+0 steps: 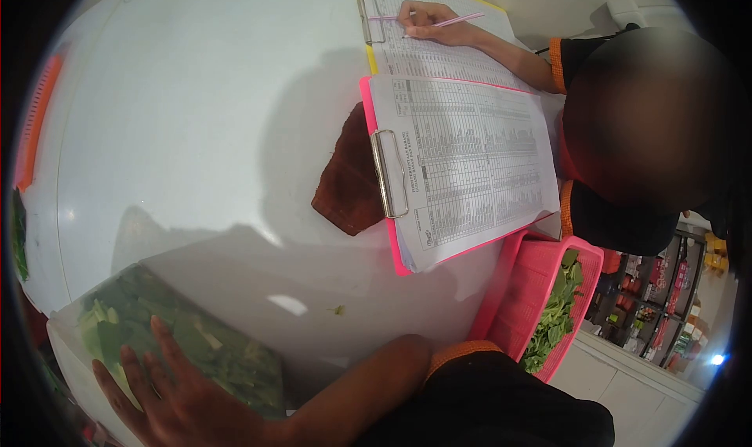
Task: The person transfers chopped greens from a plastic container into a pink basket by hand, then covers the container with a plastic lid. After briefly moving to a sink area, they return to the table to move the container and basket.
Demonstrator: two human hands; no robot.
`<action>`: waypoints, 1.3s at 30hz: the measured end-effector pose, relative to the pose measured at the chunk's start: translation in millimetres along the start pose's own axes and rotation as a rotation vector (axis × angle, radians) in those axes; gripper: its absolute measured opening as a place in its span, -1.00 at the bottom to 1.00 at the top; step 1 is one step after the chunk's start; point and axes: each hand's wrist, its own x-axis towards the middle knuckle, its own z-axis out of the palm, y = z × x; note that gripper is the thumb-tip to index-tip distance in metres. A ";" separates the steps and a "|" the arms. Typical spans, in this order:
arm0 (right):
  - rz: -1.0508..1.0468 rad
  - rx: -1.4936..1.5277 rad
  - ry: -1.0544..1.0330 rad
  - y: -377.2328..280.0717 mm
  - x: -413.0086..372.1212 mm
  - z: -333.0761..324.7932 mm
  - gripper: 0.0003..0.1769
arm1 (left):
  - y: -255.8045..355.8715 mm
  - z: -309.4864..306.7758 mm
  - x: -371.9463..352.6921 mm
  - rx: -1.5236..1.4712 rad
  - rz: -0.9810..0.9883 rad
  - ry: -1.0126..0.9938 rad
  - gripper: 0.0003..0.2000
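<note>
My right hand (180, 400) lies at the lower left with its fingers spread over a clear plastic bag (258, 361). Cut green leaves (188, 326) and paler stems fill the bag, which rests on the white table (196, 71). The palm touches the near side of the bag, and the thumb is hard to make out. My forearm comes in from the lower right, below a black sleeve with an orange cuff (462, 357). A small scrap of green leaf (337, 310) lies on the table to the right of the bag. My left hand is out of view.
A person at the right writes with a striped pen (460, 19) on a yellow clipboard (370, 55). A pink clipboard (399, 251) with printed forms overlaps a brown flat piece (345, 185). A pink basket (513, 290) holds leafy greens; an orange basket (39, 118) stands far left.
</note>
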 end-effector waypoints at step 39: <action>0.229 0.199 -0.101 145.2 56.3 -1.2 -0.18 | -99.0 -162.9 112.2 0.122 0.498 -0.180 -0.45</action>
